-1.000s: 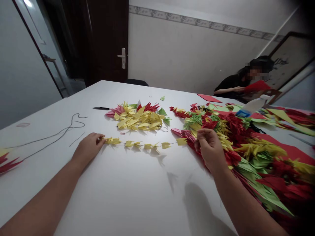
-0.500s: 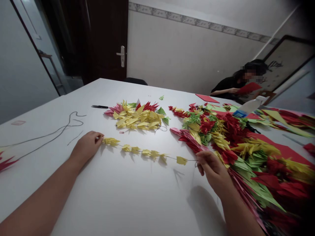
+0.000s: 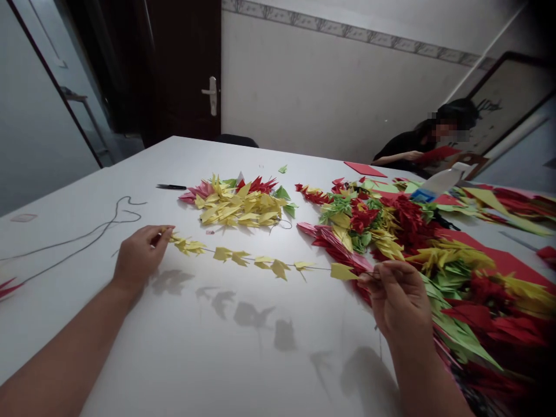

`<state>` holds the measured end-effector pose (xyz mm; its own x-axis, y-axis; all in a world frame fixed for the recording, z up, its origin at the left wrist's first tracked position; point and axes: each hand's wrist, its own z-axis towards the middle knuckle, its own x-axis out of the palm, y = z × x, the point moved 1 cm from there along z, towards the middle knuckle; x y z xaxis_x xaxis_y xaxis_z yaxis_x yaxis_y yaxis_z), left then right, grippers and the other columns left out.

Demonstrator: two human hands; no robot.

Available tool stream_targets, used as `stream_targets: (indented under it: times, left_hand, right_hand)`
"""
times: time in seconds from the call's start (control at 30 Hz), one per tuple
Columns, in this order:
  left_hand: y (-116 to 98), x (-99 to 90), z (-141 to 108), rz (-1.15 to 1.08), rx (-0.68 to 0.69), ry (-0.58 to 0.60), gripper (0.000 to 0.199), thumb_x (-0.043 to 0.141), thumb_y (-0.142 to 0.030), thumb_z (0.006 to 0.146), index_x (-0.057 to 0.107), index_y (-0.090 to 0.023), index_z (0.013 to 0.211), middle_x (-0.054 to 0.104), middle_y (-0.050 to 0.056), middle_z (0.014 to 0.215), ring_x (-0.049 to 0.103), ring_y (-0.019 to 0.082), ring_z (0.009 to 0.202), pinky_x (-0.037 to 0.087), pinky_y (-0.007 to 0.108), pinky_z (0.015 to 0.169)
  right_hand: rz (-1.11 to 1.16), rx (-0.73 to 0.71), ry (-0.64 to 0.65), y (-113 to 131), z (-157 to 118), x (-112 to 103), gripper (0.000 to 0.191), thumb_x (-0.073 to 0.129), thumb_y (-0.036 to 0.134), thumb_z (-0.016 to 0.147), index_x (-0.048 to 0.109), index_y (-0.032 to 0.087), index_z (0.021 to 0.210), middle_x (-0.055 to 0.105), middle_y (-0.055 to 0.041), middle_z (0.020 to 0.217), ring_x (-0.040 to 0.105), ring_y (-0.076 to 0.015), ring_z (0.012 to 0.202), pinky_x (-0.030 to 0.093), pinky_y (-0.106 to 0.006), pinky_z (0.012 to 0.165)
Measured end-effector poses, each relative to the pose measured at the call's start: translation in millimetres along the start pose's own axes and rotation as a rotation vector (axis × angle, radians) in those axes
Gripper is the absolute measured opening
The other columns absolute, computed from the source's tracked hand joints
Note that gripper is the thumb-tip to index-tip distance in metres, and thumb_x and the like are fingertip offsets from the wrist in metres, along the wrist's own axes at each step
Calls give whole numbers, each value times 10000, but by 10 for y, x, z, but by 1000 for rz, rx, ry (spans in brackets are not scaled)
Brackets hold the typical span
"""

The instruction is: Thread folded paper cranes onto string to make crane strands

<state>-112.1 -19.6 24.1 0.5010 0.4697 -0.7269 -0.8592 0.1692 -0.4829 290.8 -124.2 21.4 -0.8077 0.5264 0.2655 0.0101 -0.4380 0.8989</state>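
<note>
A dark string threaded with several yellow folded-paper pieces [image 3: 230,256] stretches between my hands, lifted above the table with its shadow below. My left hand [image 3: 145,249] pinches its left end, close by a cluster of yellow pieces. At the other end, my right hand [image 3: 395,289] is closed on the string just beyond the last yellow piece [image 3: 343,271]. Behind the string lies a pile of yellow folded paper [image 3: 243,205] with red, pink and green pieces around its back edge.
A large heap of red, green and yellow folded paper [image 3: 408,231] covers the table's right side. A plastic bottle [image 3: 441,184] lies tilted on it. Scissors [image 3: 171,187] and loose dark cord [image 3: 115,220] are on the left. Across the table, a person [image 3: 403,145] holds red paper.
Both hands have risen off the table with the string. My right hand has moved right, my left slightly left. The string is now tauter, and its paper pieces have shifted and turned.
</note>
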Motion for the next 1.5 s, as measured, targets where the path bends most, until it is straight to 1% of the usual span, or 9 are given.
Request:
stream_targets:
  times: [0.23,0.33,0.53,0.6,0.77,1.0,1.13,1.37,1.5]
  left_hand:
    - [62,74,38,131,71,296,370,370,-453,811,649,-217,876,648,25,949,575,191,815,444,285,706]
    - [73,70,45,144,46,276,378,364,-449,820,651,-218,907,644,27,965,574,195,840,444,288,711]
    - [14,-13,-4,-15,18,-60,351,414,-432,828,650,-188,918,657,25,946,584,161,842,453,258,716]
    - [9,-2,1,-4,40,0,353,419,-431,819,663,-186,892,657,27,945,583,168,872,452,259,731]
    - [54,86,46,131,10,337,405,388,-472,795,681,-224,925,640,18,974,583,189,810,447,290,713]
    - [115,113,43,55,-9,349,445,346,-429,811,643,-191,1043,631,41,1085,565,216,978,426,293,834]
    - [85,117,22,-126,-119,376,467,346,-496,822,610,-206,1076,642,38,1058,625,185,807,455,278,753]
    - [44,120,3,-404,-340,362,465,552,-496,709,632,-183,1043,666,61,904,605,179,819,459,237,651]
    - [73,128,14,-656,-481,368,492,703,-457,585,646,-178,986,649,69,984,582,163,856,465,200,632]
  right_hand:
    - [-331,62,336,-151,-58,-22,277,628,416,750,540,166,831,499,16,582,511,-94,483,429,-200,439]
    - [-342,9,211,-157,-55,-28,286,623,425,753,530,168,840,510,16,592,508,-88,488,432,-196,456]
    - [-196,-46,30,-58,2,-52,299,672,400,712,510,177,827,520,29,578,527,-94,483,466,-221,506]
    - [-219,-36,53,-51,-6,-34,301,673,406,708,511,176,816,514,28,570,512,-89,470,445,-209,481]
    - [-299,-22,141,-42,-103,64,270,637,404,743,526,175,831,488,24,572,460,-78,469,369,-188,443]
    - [-290,-53,92,10,-128,96,284,645,411,737,519,171,818,488,26,565,441,-70,463,345,-184,441]
    - [-217,-50,-15,-52,-17,-4,336,698,421,669,519,167,798,488,36,540,441,-69,420,339,-169,392]
    - [-196,-12,16,-125,23,-46,369,714,430,644,517,158,798,487,36,517,439,-69,392,341,-159,358]
    - [-197,-7,2,-127,16,-41,376,718,430,637,521,158,805,488,35,538,445,-67,404,350,-160,360]
